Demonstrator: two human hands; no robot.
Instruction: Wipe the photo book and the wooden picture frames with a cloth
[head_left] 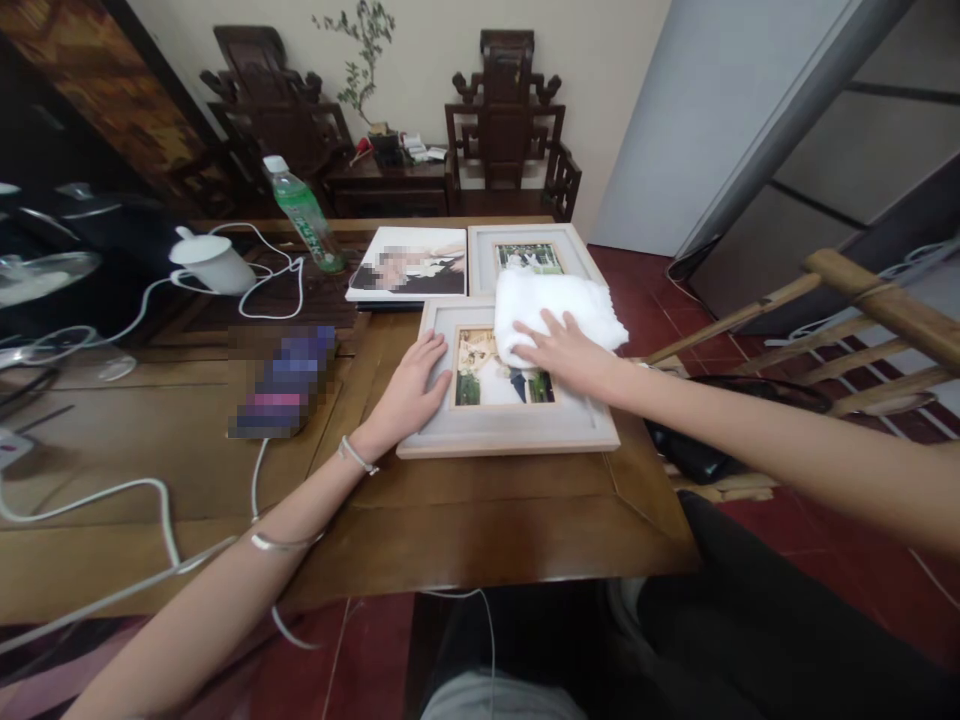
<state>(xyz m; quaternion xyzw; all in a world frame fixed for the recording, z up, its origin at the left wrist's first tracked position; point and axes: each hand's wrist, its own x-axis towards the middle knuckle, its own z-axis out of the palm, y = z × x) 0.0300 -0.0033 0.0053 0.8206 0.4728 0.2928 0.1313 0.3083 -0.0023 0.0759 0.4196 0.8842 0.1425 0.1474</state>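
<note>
A light wooden picture frame lies face up near the table's right end, with a photo in its middle. My left hand rests on the frame's left edge, fingers stretched and thumb apart. Over the frame's upper right part lies a folded white cloth. My right hand presses flat on this cloth, fingers spread. The cloth hides part of the photo and of a second picture frame behind. Beside that one, a white-edged photo album or print lies on something dark.
Left of the frames lie a phone on a cable, a green-labelled bottle and a white lidded cup. White cables run over the wooden table. A wooden chair stands at the right, with dark carved chairs behind.
</note>
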